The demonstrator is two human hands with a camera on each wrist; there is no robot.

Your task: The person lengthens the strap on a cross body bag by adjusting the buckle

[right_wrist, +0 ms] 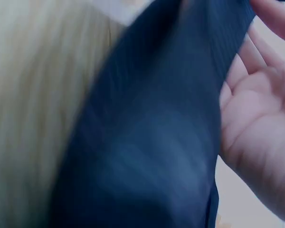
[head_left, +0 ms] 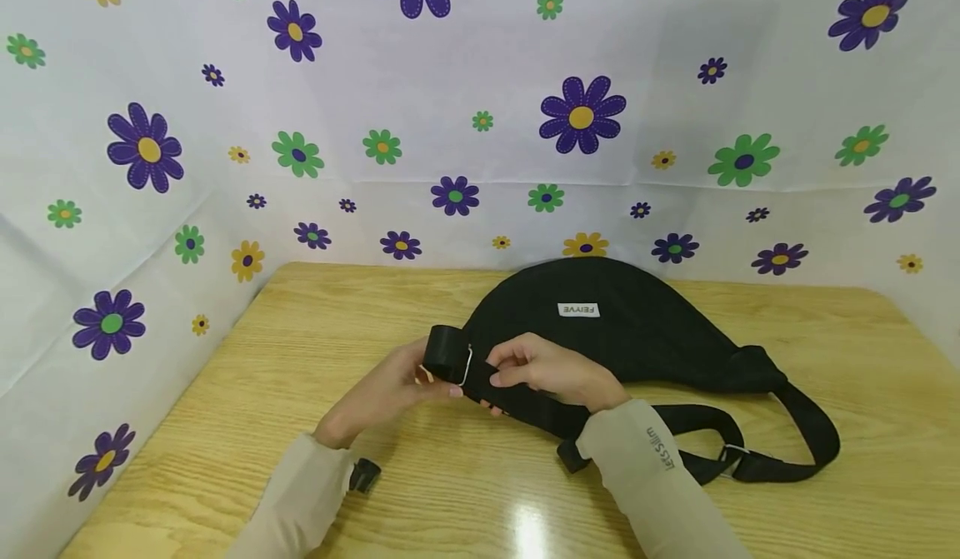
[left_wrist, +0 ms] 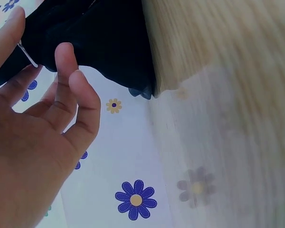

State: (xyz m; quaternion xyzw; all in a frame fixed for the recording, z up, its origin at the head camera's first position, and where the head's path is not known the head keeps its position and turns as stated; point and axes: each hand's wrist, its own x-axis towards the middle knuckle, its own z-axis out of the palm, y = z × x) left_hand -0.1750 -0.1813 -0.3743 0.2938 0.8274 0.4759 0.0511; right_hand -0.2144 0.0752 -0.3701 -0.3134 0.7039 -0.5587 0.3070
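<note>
A white cloth [head_left: 480,59] printed with purple, green and yellow flowers [head_left: 582,116] hangs behind and to the left of a light wooden counter [head_left: 300,359]. Over it, the left hand [head_left: 386,392] holds a black strap [head_left: 542,407] where it turns back in a wide loop, thumb below, right beside a thin metal buckle [head_left: 467,366]. The left wrist view shows two of its fingers bent loosely, away from the strap. The right hand [head_left: 551,371] pinches the same strap on the other side of the buckle, thumb and forefinger on top and other fingertips showing underneath; its wrist view is blurred, so the exact grip is hard to make out there.

Just beyond the hands lies the black bag [head_left: 630,338], flat on the counter, its curved edge toward the cloth and a small white label [head_left: 578,310] reading upside down. From its right end the strap bends round to a second metal buckle [head_left: 737,451], near the right sleeve [head_left: 652,467], which is beige with dark lettering. The left sleeve [head_left: 300,492] is beige too.
</note>
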